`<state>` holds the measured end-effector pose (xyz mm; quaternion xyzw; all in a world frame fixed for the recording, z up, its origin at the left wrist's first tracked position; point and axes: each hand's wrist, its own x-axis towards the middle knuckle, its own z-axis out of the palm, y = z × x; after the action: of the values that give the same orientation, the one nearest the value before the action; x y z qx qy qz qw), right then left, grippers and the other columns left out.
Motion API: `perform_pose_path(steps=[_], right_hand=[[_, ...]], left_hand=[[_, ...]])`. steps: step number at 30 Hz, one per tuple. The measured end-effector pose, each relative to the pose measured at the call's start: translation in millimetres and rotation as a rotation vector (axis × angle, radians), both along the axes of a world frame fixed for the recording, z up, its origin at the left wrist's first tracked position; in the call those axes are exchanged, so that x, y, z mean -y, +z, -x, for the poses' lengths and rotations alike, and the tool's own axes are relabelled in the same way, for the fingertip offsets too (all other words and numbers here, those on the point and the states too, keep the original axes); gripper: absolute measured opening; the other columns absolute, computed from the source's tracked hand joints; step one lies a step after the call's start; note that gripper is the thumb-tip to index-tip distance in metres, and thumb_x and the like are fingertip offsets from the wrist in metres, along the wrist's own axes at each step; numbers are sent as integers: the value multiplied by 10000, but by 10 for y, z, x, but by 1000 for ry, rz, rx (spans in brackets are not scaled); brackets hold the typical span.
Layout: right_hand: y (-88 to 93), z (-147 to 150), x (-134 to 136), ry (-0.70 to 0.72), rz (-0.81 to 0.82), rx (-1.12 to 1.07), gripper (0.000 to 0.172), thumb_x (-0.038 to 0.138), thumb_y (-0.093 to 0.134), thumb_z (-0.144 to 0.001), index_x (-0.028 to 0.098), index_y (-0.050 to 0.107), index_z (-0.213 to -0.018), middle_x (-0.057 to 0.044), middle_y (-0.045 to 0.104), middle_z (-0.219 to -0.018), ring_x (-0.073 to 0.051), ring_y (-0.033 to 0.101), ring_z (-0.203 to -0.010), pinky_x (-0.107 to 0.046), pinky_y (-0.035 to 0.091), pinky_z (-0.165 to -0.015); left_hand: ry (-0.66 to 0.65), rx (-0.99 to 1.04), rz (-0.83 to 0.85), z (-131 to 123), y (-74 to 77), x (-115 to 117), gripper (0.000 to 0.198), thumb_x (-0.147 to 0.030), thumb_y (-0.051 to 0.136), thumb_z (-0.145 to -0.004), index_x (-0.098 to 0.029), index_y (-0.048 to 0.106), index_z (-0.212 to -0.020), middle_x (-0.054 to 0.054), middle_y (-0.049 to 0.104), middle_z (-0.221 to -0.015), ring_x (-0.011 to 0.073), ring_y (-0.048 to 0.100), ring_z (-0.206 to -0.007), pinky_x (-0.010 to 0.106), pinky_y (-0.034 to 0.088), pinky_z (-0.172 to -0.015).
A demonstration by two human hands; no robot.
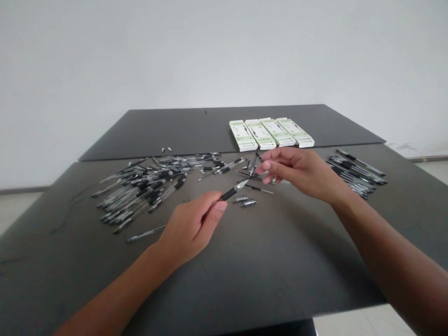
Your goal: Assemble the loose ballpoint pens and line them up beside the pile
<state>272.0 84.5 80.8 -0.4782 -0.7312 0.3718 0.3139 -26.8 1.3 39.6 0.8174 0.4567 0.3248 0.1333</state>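
My left hand (194, 224) is closed round a gel pen (229, 192) with a black grip. Its bare silver tip points up and to the right. Just beyond that tip, my right hand (297, 170) has its thumb and forefinger pinched, the other fingers curled. Right at those fingertips shows a clear piece with a black end (258, 157); whether they hold it or it lies behind them, I cannot tell. Two clear pen caps (249, 203) lie on the table below. Behind my hands are thin ink refills (259, 188) and other loose pen parts.
A large heap of pens (140, 191) spreads over the left of the dark table (245, 270), with one pen (145, 234) apart in front. Another pile of pens (357, 172) lies right. Several white-and-green boxes (271, 134) sit behind. Two small pieces (169, 149) lie near the seam.
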Motion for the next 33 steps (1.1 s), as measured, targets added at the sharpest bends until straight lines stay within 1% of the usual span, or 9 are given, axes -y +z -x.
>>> perform_pose_path(steps=[1,3,6,8,14,20,26,30,33], right_hand=[[26,48,99,52,42,-113,428,622,789,-959,263,827,-1188,-66,879,-1084,-183,820,-825,-298,626,-733],[47,121,250,75,49,-243,345,523,886,-906,266,855,-1135,-38,877,-970,-160,800,-769,-255,606,-665],[21,160,374,19,-7,-285,257,426,935,-871,285,892,-1081,-1,838,-802,-130,746,-690,-208,560,-572],[-9,151,421,-17,-21,-290,232,411,944,-862,308,906,-1066,10,828,-768,-120,720,-661,-203,562,-562],[-31,125,544,-51,-55,-251,186,403,921,-892,402,908,-1078,23,870,-875,-136,765,-722,-233,641,-661],[-23,135,589,-79,-134,-167,192,472,909,-891,412,910,-1074,7,891,-1009,-224,829,-862,-314,696,-710],[-15,119,588,-99,-170,-139,198,475,911,-888,409,912,-1074,21,892,-998,-218,837,-845,-302,701,-697],[-6,92,574,-107,-184,-132,199,463,916,-885,419,911,-1079,38,894,-1000,-193,833,-840,-271,691,-724],[4,58,558,-152,-205,-133,210,474,920,-877,429,910,-1082,42,893,-1012,-200,824,-821,-291,683,-691]], left_hand=[[11,7,-32,5,11,-1,298,-345,464,-1144,-200,708,-1054,-1,773,-809,151,713,-669,255,468,-636],[33,13,-85,13,39,1,279,-334,490,-1134,-192,726,-1091,6,800,-849,148,726,-695,252,488,-654],[44,7,-134,19,80,9,260,-311,522,-1124,-175,743,-1108,-16,775,-792,126,685,-632,240,482,-625],[31,-7,-156,22,94,16,241,-293,545,-1117,-165,750,-1121,-32,747,-748,110,641,-577,235,459,-586],[-26,-55,-190,38,60,27,174,-256,607,-1100,-197,735,-1202,-52,726,-734,91,613,-556,220,453,-577],[-30,-86,-169,37,50,55,184,-270,612,-1100,-267,727,-1244,-70,730,-725,88,635,-546,220,456,-556],[-15,-99,-146,9,79,105,214,-350,582,-1131,-287,746,-1253,-60,714,-688,120,671,-568,247,467,-551],[21,-134,-117,-5,109,130,231,-361,571,-1138,-288,767,-1235,-58,736,-713,108,654,-555,239,482,-570],[37,-115,-116,1,125,132,221,-351,579,-1131,-285,765,-1231,-58,745,-729,104,655,-560,227,495,-577]])
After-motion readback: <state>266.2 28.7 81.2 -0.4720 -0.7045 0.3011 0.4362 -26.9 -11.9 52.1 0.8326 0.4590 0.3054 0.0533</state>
